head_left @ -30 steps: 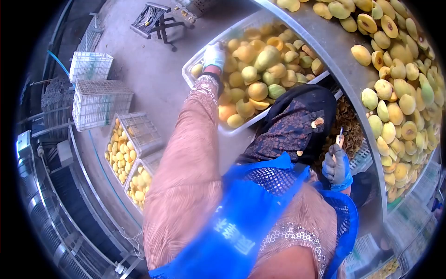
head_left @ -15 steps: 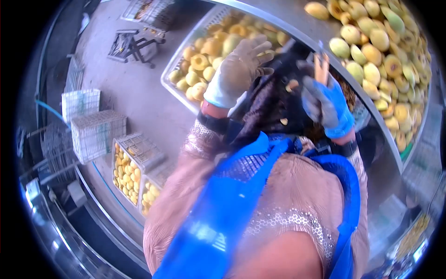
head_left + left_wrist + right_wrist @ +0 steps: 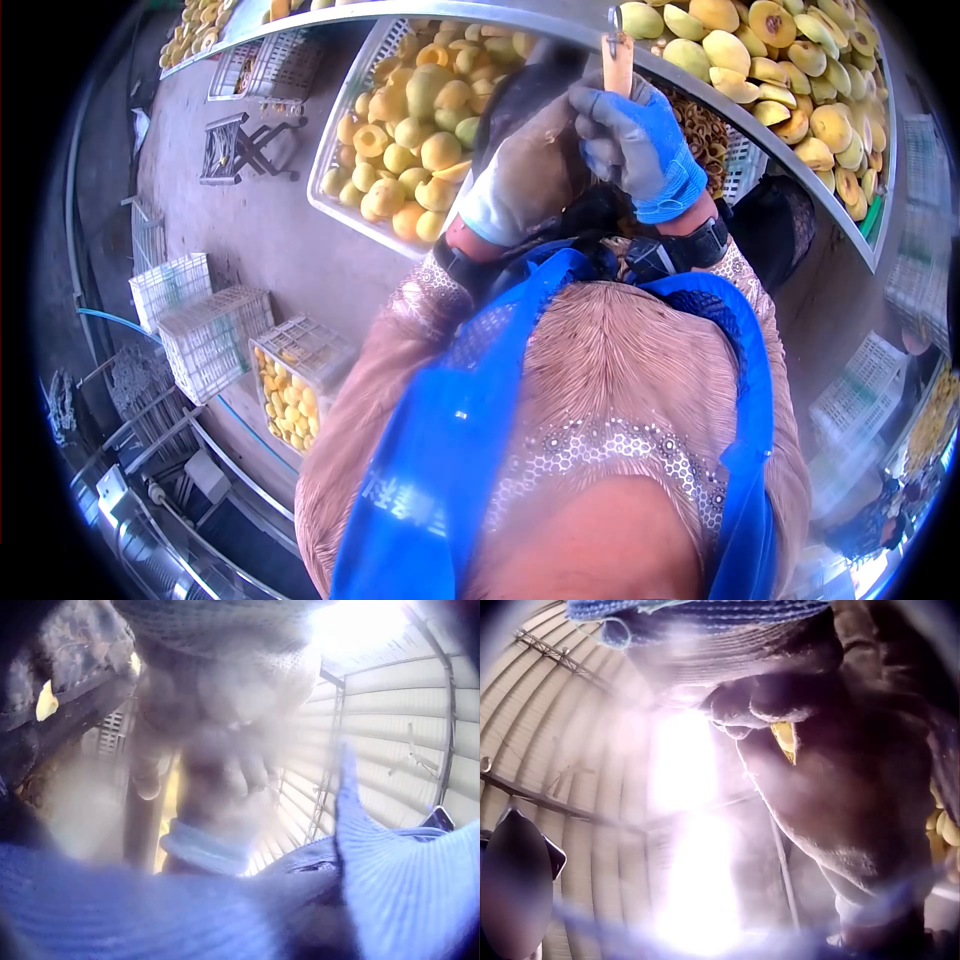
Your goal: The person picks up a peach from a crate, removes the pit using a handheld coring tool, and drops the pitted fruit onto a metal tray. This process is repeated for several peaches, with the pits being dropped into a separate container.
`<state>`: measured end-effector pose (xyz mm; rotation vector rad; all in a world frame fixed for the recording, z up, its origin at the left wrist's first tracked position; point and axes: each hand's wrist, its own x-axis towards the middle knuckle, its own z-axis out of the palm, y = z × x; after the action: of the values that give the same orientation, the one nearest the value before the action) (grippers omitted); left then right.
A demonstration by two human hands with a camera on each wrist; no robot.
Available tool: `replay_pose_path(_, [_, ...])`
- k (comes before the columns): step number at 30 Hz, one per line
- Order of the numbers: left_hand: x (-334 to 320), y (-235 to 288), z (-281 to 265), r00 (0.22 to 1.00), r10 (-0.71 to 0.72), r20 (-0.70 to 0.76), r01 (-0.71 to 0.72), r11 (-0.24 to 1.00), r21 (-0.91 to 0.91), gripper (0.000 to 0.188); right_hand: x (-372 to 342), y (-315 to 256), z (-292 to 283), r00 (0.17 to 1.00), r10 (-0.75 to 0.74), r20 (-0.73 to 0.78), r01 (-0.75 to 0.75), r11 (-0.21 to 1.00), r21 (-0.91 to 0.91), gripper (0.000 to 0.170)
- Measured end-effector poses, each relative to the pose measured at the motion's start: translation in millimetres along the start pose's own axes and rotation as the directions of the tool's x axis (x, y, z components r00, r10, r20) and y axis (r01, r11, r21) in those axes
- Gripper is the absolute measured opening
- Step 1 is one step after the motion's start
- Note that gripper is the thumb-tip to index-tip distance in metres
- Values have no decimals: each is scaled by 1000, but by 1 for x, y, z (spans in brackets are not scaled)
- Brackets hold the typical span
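My right hand [image 3: 635,145], in a grey glove with a blue cuff, grips a wooden-handled tool [image 3: 618,65] with a metal loop on its upper end. Right beside it is my left hand [image 3: 520,165], in a soiled pale glove, its back toward the head camera and its fingers hidden. In the right wrist view a small yellow piece [image 3: 784,741] shows between the two hands; I cannot tell whether the left fingers hold it. Both hands are above the lap, between a white crate [image 3: 318,195] of yellow peaches [image 3: 410,130] and the metal table [image 3: 690,75].
Halved peaches [image 3: 790,75] are heaped on the table. Beneath its edge, brown pits [image 3: 698,125] lie beside a white basket [image 3: 740,165]. A folding stool [image 3: 235,150] stands on the floor at left, with stacked white crates [image 3: 215,335] and a fruit-filled crate [image 3: 300,350] nearer.
My left hand left the peach crate, passed over the lap with fingers spread, and came beside the right. The right hand rose with the tool. The head view has shifted.
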<state>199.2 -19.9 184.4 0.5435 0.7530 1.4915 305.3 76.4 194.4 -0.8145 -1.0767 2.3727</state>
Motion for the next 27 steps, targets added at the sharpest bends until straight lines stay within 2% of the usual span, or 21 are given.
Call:
replay_pose_path(3, [3,-28,-14,992,-128,18,128,991,-23,39,0,-3,-2,997,-60,-53,46,970,-239,14])
replay_pose_path(6, [-1,-39,-20,976,-213,36,214,976,-46,45,8,-13,-4,990,-106,-97,74,956,-285,13])
replay_pose_path(9, [-3,-34,-12,961,-270,65,275,959,-74,49,24,-2,-9,999,1,49,24,860,-510,19])
replay_pose_path(10, [-4,-33,-10,958,-278,75,284,955,-84,51,36,3,-12,980,-47,195,171,706,-687,34])
replay_pose_path(12, [-2,-25,-4,951,-293,97,304,945,-118,55,43,1,-14,944,14,331,268,554,-788,42])
replay_pose_path(15, [2,4,16,949,-288,127,309,928,-209,62,39,-14,-9,956,-2,294,231,623,-747,49])
replay_pose_path(16, [4,17,26,951,-284,124,308,915,-259,65,27,-22,-5,989,2,150,95,765,-637,49])
replay_pose_path(18, [10,31,30,943,-332,21,319,884,-341,71,20,-33,-5,987,-157,-20,128,867,-481,33])
replay_pose_path(19, [17,33,21,910,-400,-109,339,870,-358,87,23,-25,-26,961,-276,1,236,823,-516,27])
replay_pose_path(20, [22,34,10,922,-371,-108,312,880,-357,98,26,-16,-48,920,-391,21,336,762,-553,22])
replay_pose_path(22, [42,60,3,954,-171,-248,107,962,-253,98,6,-28,-55,941,-334,-46,270,827,-494,24])
replay_pose_path(23, [50,75,-4,946,-73,-314,9,980,-200,98,-10,-39,-47,967,-190,-168,126,934,-334,25])
replay_pose_path(24, [57,93,-16,957,-4,-289,-24,996,-91,103,-17,-38,-49,970,-156,-184,94,947,-308,25])
replay_pose_path(27, [97,133,-49,900,212,-380,-174,976,133,107,-30,-33,-69,968,-76,-239,21,974,-224,24])
